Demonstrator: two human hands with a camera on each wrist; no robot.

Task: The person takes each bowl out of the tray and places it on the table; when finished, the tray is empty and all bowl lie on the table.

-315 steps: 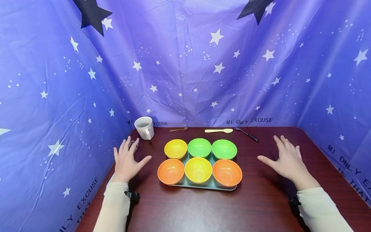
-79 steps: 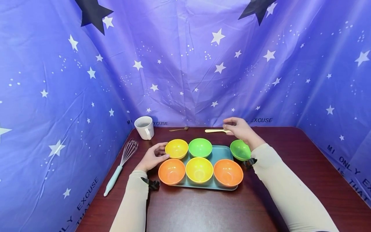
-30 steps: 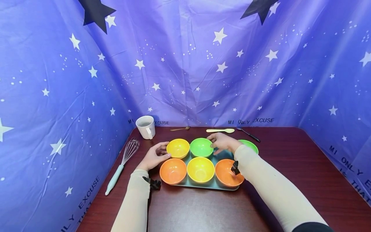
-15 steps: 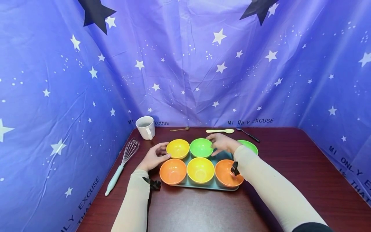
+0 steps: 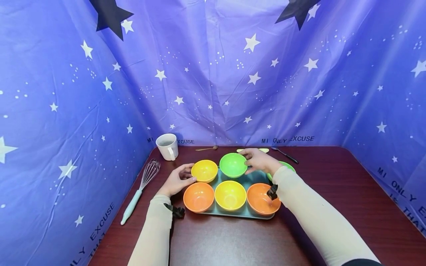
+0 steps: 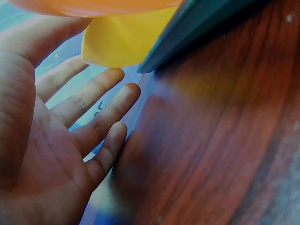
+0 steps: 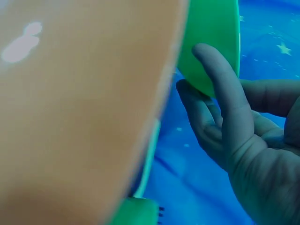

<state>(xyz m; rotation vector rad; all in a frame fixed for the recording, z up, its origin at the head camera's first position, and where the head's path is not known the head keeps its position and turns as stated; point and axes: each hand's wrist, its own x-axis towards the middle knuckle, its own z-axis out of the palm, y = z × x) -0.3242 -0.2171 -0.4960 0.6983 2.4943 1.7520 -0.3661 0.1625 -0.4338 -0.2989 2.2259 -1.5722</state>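
Observation:
My right hand (image 5: 261,161) holds a green bowl (image 5: 233,165) by its right rim, above the back of the blue-grey tray (image 5: 254,178). In the right wrist view, the thumb and fingers lie on either side of this green bowl (image 7: 211,42). At the tray's left side, my left hand (image 5: 174,180) rests beside the back-left yellow bowl (image 5: 204,170). Its fingers look relaxed and spread under the yellow bowl (image 6: 122,42) in the left wrist view. Two orange bowls (image 5: 198,197) flank another yellow bowl (image 5: 230,195) along the tray's front.
A second green bowl (image 5: 288,167) sits right of the tray, partly hidden by my right sleeve. Along the back lie a small brown spoon (image 5: 206,148), a pale yellow spoon (image 5: 264,150) and a dark-handled spoon (image 5: 289,156). Left stand a white mug (image 5: 167,147) and a whisk (image 5: 136,201).
The right hand has raised the green bowl off the tray, slightly back and rightward. Earlier, the other green bowl moved from the tray to its right. The left hand has stayed still lately.

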